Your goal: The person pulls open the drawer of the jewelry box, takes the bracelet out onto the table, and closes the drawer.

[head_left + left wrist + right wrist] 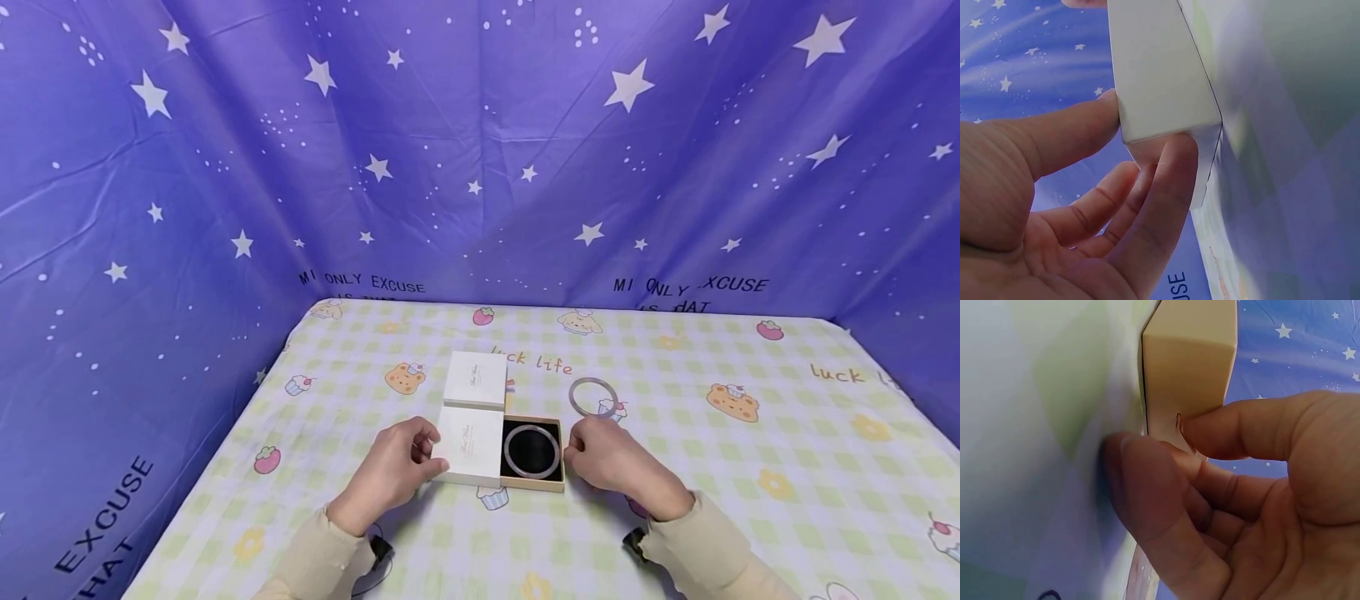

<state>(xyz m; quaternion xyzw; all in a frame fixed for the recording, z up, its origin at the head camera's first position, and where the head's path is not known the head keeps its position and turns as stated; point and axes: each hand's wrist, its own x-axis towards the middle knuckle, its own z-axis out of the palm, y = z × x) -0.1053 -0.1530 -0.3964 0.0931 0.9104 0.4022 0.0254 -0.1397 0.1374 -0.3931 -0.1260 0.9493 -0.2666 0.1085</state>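
Note:
A white box sleeve lies on the cloth with small print on top. My left hand grips its left end; in the left wrist view the thumb is at one edge and a finger lies against the end face. Out of the sleeve's right side sticks a tan drawer with a black lining. A pale translucent bangle rests in it. At the drawer's outer end, my right hand has its fingers curled, with thumb and finger pinching at the end face.
Behind the sleeve is a second white box with similar print. Another pale bangle lies on the checked tablecloth, just beyond the right hand. Purple star-patterned curtains hang behind the table and at its sides.

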